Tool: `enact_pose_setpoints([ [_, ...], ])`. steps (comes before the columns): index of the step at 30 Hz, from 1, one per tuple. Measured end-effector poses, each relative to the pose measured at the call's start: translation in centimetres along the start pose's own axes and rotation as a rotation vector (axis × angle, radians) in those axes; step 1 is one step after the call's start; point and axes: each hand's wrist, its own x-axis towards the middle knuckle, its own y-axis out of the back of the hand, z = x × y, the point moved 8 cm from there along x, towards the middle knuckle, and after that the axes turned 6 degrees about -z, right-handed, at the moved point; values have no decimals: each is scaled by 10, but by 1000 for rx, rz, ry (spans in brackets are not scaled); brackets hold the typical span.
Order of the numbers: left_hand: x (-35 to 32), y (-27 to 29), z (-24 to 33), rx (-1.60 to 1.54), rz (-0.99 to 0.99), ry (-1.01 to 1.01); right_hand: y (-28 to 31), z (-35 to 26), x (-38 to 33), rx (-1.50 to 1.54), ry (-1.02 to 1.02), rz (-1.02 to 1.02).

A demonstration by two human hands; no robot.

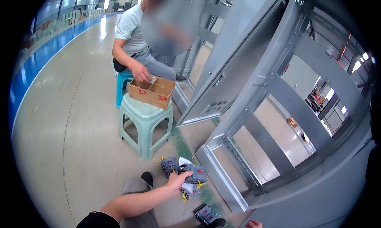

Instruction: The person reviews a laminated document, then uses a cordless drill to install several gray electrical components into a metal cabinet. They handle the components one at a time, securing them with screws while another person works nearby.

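Note:
My left hand is closed on a dark grey moulded-case circuit breaker with a red switch, held low above other breakers on the floor. One more circuit breaker lies just left of it, with yellow wires by it. Partly covered by the held one is another breaker, also with yellow wires. White paper sticks out behind my hand. A separate breaker lies nearer, beside my shoe. Only curled fingers of my right hand show at the lower edge; the rest is cut off.
A grey metal cabinet frame stands to the right, with an open door beyond. Ahead, a pale green stool carries a divided cardboard box. A seated co-worker has a hand in it.

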Motion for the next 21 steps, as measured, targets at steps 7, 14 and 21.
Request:
enact_pose_setpoints([
  [7,3,-9,-11,-17,38,55,17,6,-6,13,116,62],
  [14,2,1,-1,115,8,55,-2,-15,-11,-9,52,64],
  [21,11,-8,3,294,-163,-20,-8,-20,-4,-89,38,25],
])
